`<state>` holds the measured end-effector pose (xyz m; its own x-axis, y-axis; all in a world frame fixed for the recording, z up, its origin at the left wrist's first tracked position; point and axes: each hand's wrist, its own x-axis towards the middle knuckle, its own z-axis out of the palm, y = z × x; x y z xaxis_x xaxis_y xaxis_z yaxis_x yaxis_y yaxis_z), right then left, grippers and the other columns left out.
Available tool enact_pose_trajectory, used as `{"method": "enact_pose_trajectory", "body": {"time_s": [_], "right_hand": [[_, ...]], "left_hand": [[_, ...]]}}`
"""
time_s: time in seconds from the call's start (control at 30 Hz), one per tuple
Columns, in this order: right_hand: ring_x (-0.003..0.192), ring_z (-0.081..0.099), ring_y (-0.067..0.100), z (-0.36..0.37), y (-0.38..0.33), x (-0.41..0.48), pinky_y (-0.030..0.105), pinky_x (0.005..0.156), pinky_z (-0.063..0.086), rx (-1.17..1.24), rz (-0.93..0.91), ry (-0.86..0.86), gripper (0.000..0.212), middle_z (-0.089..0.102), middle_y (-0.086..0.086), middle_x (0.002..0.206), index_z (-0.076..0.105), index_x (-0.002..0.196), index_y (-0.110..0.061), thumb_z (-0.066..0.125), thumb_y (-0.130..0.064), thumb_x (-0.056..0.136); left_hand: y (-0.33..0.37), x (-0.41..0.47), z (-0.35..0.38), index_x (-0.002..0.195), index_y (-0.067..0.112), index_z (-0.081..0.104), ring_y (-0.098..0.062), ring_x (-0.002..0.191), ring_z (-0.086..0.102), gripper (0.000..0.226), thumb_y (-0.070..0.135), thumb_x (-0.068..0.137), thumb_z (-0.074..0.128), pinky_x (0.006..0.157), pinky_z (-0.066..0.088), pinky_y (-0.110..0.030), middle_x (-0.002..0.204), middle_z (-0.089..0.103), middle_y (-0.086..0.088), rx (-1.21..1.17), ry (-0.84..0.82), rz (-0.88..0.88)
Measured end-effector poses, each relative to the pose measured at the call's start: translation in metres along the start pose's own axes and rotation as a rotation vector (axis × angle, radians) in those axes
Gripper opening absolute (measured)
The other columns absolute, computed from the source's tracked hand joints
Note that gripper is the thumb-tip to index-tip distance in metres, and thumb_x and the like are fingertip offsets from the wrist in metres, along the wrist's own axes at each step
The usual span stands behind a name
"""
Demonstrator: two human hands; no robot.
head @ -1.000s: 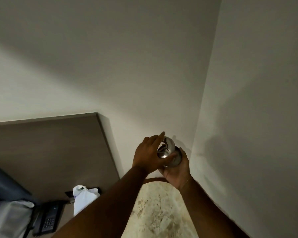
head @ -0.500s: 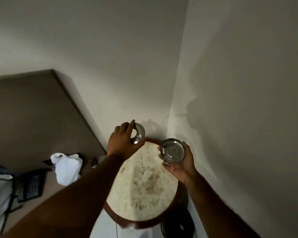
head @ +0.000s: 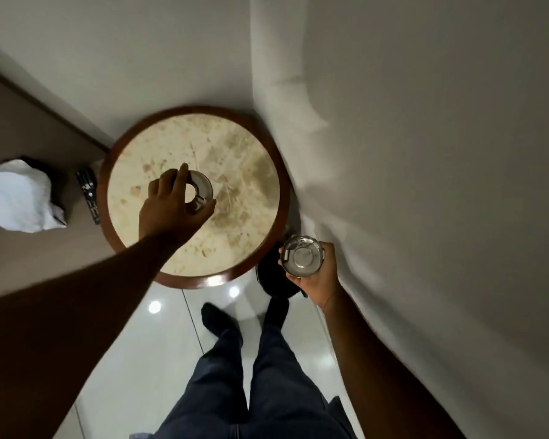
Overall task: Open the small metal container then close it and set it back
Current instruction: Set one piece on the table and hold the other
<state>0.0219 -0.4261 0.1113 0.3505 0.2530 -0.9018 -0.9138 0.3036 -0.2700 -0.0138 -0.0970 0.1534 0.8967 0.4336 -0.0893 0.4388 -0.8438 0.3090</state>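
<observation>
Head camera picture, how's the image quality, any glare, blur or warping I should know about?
Head view: wide-angle warping bends the wall corner; the shiny floor shows bright glare spots beside the round table; dim light leaves both forearms very dark; the lid in the left hand is slightly motion-blurred, while the metal container in the right hand looks sharper.

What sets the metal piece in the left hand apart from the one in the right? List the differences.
The lid is in the left hand, over the round table; the container is in the right hand, off the table's edge, above the floor.
The lid shows a pale round patch at its middle; the container shows an open bowl with a flat bottom.
The lid is gripped from above, the container cupped from below.
Both are round, shiny metal.
</observation>
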Motion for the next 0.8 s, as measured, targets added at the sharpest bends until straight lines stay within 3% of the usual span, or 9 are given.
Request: {"method": "enact_pose_trajectory", "body": {"time_s": [0.13, 0.2, 0.3, 0.4, 0.47, 0.57, 0.8], "right_hand": [[0.136, 0.061, 0.037, -0.025, 0.014, 0.026, 0.043, 0.092, 0.055, -0.034, 0.027, 0.107, 0.065, 0.056, 0.026, 0.159, 0.064, 0.145, -0.011, 0.045, -0.052, 0.097], [0.144, 0.056, 0.037, -0.028, 0.016, 0.035, 0.048, 0.097, 0.056, -0.147, 0.003, 0.174, 0.066, 0.057, 0.021, 0.158, 0.053, 0.155, -0.015, 0.048, -0.054, 0.102], [0.141, 0.055, 0.035, -0.026, 0.016, 0.047, 0.055, 0.117, 0.05, -0.383, -0.005, 0.27, 0.059, 0.057, 0.012, 0.146, 0.049, 0.155, -0.018, 0.047, -0.054, 0.108], [0.121, 0.064, 0.036, -0.022, 0.022, 0.054, 0.045, 0.105, 0.056, -0.733, -0.12, 0.303, 0.044, 0.069, 0.015, 0.125, 0.065, 0.13, -0.014, 0.051, -0.05, 0.109], [0.126, 0.067, 0.038, -0.02, 0.027, 0.054, 0.047, 0.106, 0.059, -0.979, -0.205, 0.337, 0.048, 0.071, 0.019, 0.134, 0.064, 0.138, -0.013, 0.058, -0.049, 0.106], [0.142, 0.058, 0.041, -0.019, 0.033, 0.054, 0.052, 0.116, 0.054, -1.161, -0.259, 0.35, 0.068, 0.058, 0.02, 0.153, 0.052, 0.157, -0.014, 0.07, -0.047, 0.101], [0.144, 0.055, 0.042, -0.021, 0.043, 0.051, 0.054, 0.116, 0.054, -1.389, -0.365, 0.346, 0.082, 0.053, 0.021, 0.156, 0.051, 0.156, -0.012, 0.088, -0.037, 0.087]], "left_hand": [[-0.004, -0.012, 0.023, 0.164, 0.021, 0.031, -0.037, 0.139, 0.045, 0.099, 0.069, 0.087, 0.071, 0.082, 0.061, -0.059, 0.153, 0.047, -0.005, -0.002, -0.049, -0.022], [-0.004, -0.016, 0.028, 0.164, 0.019, 0.032, -0.037, 0.14, 0.045, 0.099, 0.066, 0.087, 0.074, 0.084, 0.06, -0.059, 0.153, 0.048, -0.006, -0.013, -0.059, -0.027], [-0.004, -0.02, 0.03, 0.165, 0.018, 0.032, -0.036, 0.143, 0.043, 0.1, 0.066, 0.087, 0.073, 0.088, 0.059, -0.058, 0.155, 0.047, -0.008, -0.02, -0.09, -0.037], [-0.005, -0.021, 0.03, 0.166, 0.018, 0.031, -0.036, 0.145, 0.042, 0.1, 0.067, 0.088, 0.072, 0.09, 0.059, -0.058, 0.157, 0.046, -0.008, -0.012, -0.101, -0.03], [-0.006, -0.021, 0.029, 0.166, 0.018, 0.031, -0.035, 0.145, 0.041, 0.1, 0.068, 0.088, 0.07, 0.091, 0.058, -0.056, 0.158, 0.046, -0.007, -0.02, -0.107, -0.036], [-0.009, -0.018, 0.028, 0.166, 0.019, 0.029, -0.033, 0.145, 0.041, 0.101, 0.073, 0.088, 0.065, 0.092, 0.057, -0.053, 0.158, 0.045, -0.005, -0.028, -0.109, -0.055], [-0.02, -0.018, 0.024, 0.166, 0.017, 0.03, -0.032, 0.142, 0.043, 0.102, 0.073, 0.088, 0.064, 0.091, 0.058, -0.048, 0.156, 0.047, -0.005, -0.022, -0.082, -0.052]]}}
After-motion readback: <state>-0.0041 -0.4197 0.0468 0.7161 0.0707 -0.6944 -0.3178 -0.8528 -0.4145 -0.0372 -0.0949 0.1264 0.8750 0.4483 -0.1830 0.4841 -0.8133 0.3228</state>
